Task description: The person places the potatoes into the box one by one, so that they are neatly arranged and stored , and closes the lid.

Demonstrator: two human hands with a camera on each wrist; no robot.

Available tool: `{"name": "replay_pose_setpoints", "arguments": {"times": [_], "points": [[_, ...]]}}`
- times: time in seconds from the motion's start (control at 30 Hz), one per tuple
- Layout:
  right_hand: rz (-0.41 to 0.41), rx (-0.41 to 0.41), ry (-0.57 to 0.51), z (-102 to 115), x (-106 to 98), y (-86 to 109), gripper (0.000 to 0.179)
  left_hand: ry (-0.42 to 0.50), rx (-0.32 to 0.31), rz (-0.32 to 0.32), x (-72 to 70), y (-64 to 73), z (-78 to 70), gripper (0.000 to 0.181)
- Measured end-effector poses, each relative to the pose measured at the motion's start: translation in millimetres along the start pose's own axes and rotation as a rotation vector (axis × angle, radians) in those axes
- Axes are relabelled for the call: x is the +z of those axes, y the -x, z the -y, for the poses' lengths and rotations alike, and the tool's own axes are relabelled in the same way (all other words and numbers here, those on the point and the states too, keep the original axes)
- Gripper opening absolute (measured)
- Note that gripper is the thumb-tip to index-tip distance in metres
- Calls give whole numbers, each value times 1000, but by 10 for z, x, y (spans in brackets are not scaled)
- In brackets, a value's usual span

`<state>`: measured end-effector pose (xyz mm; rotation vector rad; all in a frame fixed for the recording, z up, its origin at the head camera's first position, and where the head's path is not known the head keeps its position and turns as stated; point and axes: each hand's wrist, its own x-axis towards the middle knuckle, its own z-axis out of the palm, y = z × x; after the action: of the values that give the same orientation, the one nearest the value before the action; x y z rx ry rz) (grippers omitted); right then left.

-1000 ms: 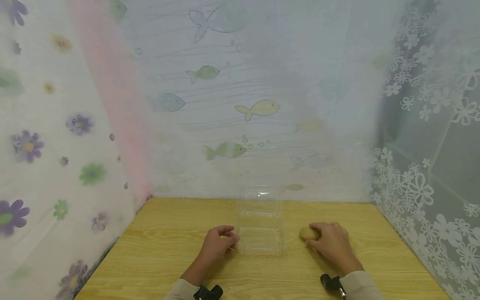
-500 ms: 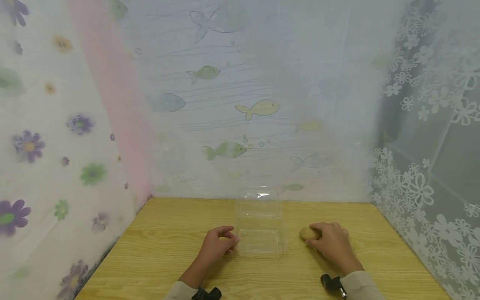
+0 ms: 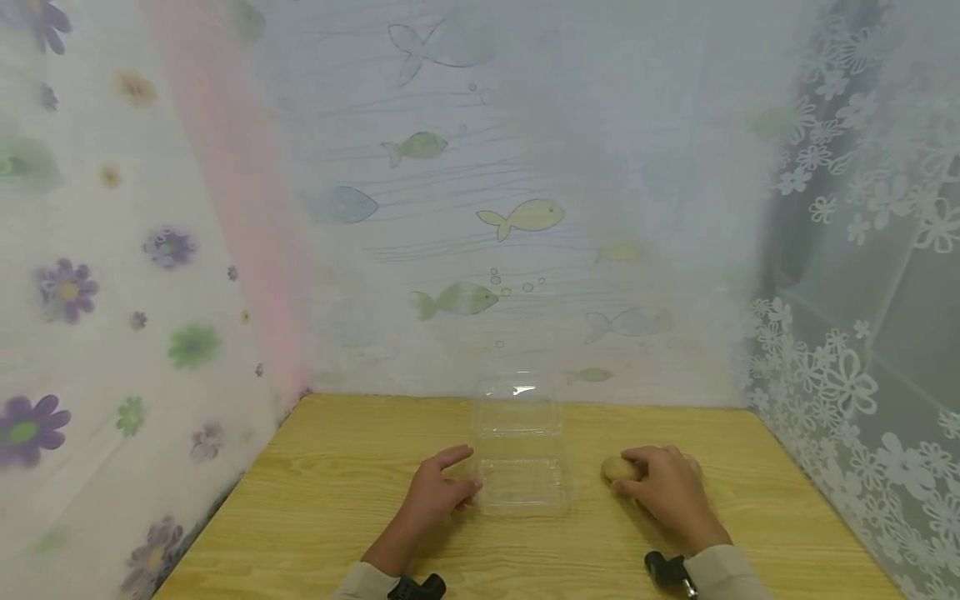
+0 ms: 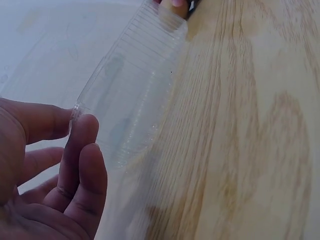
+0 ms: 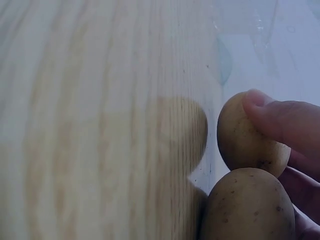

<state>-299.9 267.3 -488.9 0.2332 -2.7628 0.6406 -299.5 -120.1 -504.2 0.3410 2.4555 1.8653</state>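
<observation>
A clear plastic clamshell container [image 3: 521,483] lies on the table with its lid [image 3: 519,404] raised at the back. My left hand [image 3: 438,492] is at its left side; in the left wrist view, thumb and fingertips [image 4: 86,127] pinch the container's rim. To the right, my right hand [image 3: 667,487] grips a potato [image 3: 619,469] from above. The right wrist view shows a thumb [image 5: 262,102] pressed on this potato [image 5: 245,135]. A second potato [image 5: 250,207] sits right against it, partly under the hand. The other right fingers are mostly hidden behind the potatoes.
The wooden table [image 3: 360,442] meets a fish-print curtain [image 3: 420,350] at the back. A flower-print curtain [image 3: 172,350] borders the left side, and a sheer floral curtain [image 3: 817,375] the right. Both wrists wear small black cameras [image 3: 666,571].
The left index finger has straightened and lifted a little away from the thumb at the container's edge. My right hand stays on the potato. The head view has shifted slightly.
</observation>
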Motion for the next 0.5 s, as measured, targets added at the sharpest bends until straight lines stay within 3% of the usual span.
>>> {"name": "replay_pose_setpoints", "arguments": {"times": [0.13, 0.5], "points": [[-6, 4, -10, 19, -6, 6, 56, -13, 55, 7, -2, -12, 15, 55], [-24, 18, -79, 59, -41, -9, 54, -2, 79, 24, 3, -32, 29, 49]]}}
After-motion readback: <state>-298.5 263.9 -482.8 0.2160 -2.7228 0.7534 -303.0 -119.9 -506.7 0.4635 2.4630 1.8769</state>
